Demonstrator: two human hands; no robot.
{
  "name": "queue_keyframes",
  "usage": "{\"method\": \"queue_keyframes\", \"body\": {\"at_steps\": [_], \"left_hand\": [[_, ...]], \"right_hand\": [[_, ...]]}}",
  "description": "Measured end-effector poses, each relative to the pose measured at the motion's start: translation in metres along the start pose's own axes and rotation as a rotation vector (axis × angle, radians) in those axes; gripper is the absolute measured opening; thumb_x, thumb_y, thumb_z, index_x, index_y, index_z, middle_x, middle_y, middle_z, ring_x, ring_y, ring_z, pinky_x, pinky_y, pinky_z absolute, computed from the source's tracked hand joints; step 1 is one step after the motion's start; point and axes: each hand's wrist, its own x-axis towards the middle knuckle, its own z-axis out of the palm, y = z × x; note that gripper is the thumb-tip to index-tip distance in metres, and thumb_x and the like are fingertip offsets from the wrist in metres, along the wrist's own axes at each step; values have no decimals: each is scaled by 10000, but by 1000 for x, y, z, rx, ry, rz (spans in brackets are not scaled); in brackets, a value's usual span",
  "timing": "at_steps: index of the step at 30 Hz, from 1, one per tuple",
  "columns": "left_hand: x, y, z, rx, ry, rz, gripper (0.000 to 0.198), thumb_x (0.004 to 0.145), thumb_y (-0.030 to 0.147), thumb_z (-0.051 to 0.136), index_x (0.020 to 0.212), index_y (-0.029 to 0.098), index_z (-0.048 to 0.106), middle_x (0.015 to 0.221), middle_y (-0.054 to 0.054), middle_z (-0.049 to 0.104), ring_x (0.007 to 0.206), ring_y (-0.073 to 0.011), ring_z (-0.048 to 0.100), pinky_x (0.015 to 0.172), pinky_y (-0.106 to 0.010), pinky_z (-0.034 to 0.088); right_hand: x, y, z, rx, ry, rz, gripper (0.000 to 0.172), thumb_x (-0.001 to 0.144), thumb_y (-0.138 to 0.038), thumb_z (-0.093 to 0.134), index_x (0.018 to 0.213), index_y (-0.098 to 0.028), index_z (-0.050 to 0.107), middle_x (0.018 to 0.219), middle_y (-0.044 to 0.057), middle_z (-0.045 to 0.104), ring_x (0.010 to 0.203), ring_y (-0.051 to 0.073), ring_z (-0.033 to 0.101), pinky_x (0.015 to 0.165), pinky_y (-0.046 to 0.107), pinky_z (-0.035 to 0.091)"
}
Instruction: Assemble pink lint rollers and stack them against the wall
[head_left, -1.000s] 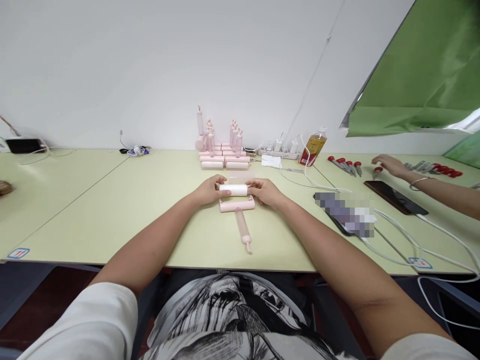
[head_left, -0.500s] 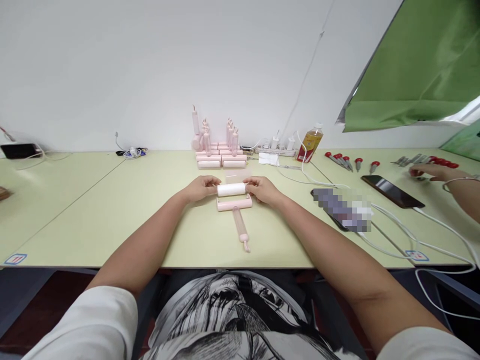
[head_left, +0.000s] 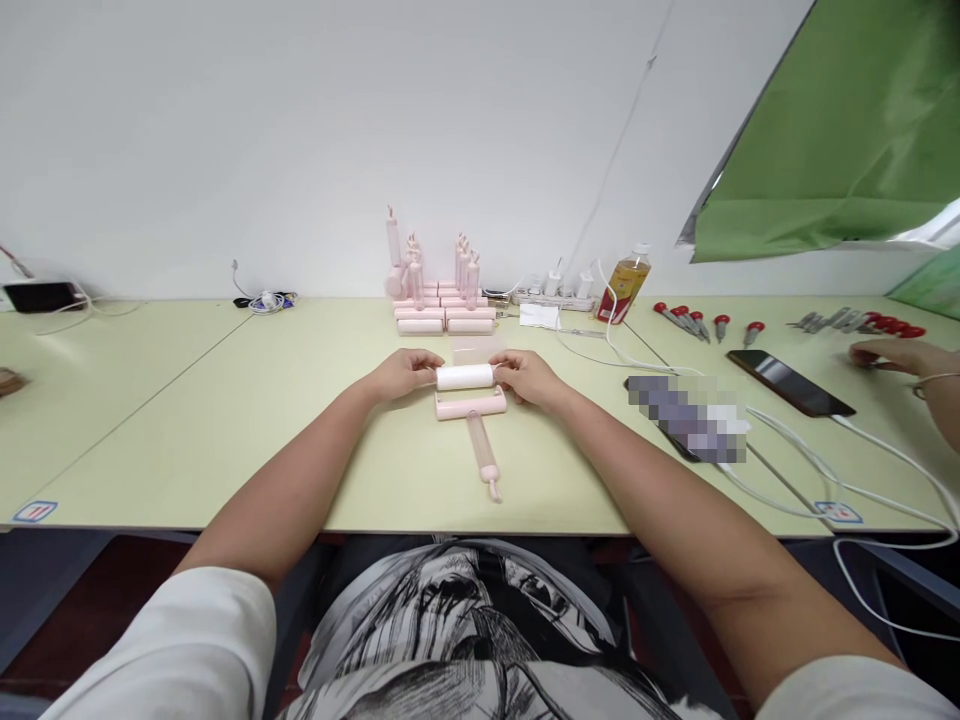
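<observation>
A white paper roll (head_left: 465, 377) is held at its two ends just above a pink lint-roller frame (head_left: 471, 405) lying on the pale green table (head_left: 225, 400). My left hand (head_left: 403, 373) pinches the roll's left end and my right hand (head_left: 526, 377) pinches its right end. The roller's pink handle (head_left: 484, 461) points toward me along the tabletop. A clear plastic piece (head_left: 478, 349) lies just behind the roll.
Stacked pink lint rollers (head_left: 439, 300) stand at the back wall. A drink bottle (head_left: 625, 285), a power strip (head_left: 551, 298), red-handled screwdrivers (head_left: 701, 322), two phones (head_left: 791, 383) and white cables (head_left: 862, 470) fill the right side. Another person's hand (head_left: 896, 355) rests at far right.
My hands keep hold of the roll over the pink frame, almost unmoved. The other person's hand has drawn back from the screwdrivers toward the right edge.
</observation>
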Motion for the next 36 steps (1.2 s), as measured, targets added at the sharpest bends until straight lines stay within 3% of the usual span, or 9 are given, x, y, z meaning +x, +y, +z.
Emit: {"method": "queue_keyframes", "body": {"at_steps": [10,20,27,30,33,36], "left_hand": [[3,-2,-3,25,-67,47,404,728,416,675,1052,175,683,935,-35,676,840,-173,589,815,-323,453],[8,-1,5,10,-24,53,348,724,356,612,1008,166,679,975,-38,691,876,-183,605,832,-317,462],[3,1,0,80,13,36,358,723,361,604,1018,184,705,1020,-28,710,941,-209,622,871,-317,470],[1,0,-3,148,42,-11,395,697,394,653,1026,185,718,944,-32,708,851,-203,614,812,-317,479],[1,-3,-6,205,49,-21,409,684,432,685,1015,194,725,948,-42,700,800,-196,599,762,-313,478],[1,-5,-4,234,33,5,410,677,436,698,1010,199,722,962,-49,694,797,-199,600,761,-311,481]], "right_hand": [[-1,-3,-1,40,1,38,193,746,-139,603,927,-190,650,657,-17,622,423,79,462,319,177,328],[-6,-11,0,30,30,63,150,746,-136,598,884,-181,638,620,-22,596,437,77,461,331,164,314],[-5,-10,-7,-114,110,100,192,716,-182,605,889,-179,690,555,-28,575,427,85,412,401,206,299],[-5,-11,-10,-191,164,50,209,664,-180,630,856,-177,712,636,-11,637,546,109,495,511,221,368],[-7,-14,-11,-248,180,-12,101,664,-228,635,724,-180,700,716,1,678,657,134,546,582,234,388],[-9,-14,-7,-297,160,-66,194,713,-352,634,642,-178,683,687,8,664,659,146,543,582,251,373]]}}
